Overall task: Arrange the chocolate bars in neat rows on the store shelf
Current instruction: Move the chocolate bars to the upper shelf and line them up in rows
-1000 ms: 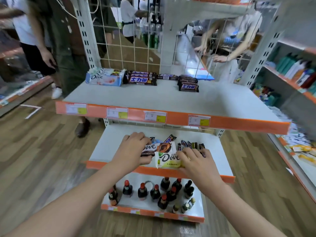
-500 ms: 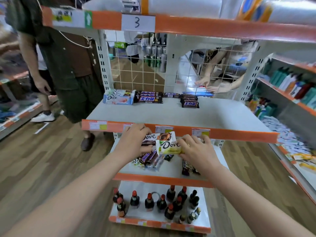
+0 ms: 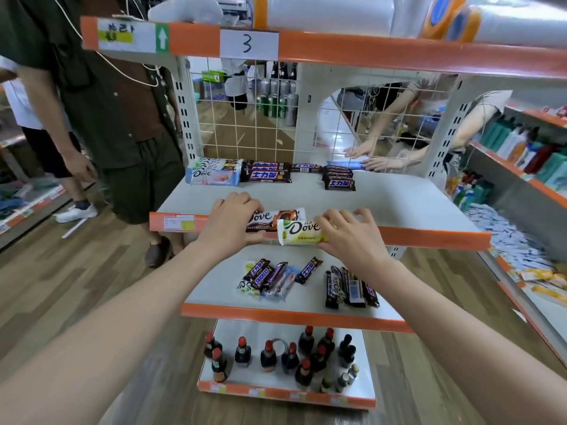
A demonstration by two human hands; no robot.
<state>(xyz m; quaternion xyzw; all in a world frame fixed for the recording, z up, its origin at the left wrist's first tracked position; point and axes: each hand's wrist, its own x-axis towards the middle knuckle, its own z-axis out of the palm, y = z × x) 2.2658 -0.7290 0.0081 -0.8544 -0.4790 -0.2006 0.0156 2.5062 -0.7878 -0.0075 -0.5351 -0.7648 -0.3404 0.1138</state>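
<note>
Orange-edged store shelving stood on a wood-look floor, with a bystander in dark shorts at the far left. Along the back of the middle shelf sat a pale Dove pack, then two stacks of dark bars, a neat start to the rows. At the shelf's front lip, the left hand gripped the end of a brown Dove bar, fingers curled over it; just beside it, overlapping its lower corner, the right hand pinched a yellow Dove bar by its right end. Both bars hung over the edge strip rather than resting flat, so I judged a loosened grip could drop either one onto the lower shelf, where loose bars already lay jumbled. The overlap might also make one wrapper drag the other askew on set-down. Farther right, someone else's hands reached through the wire back and could nudge the rear row
</note>
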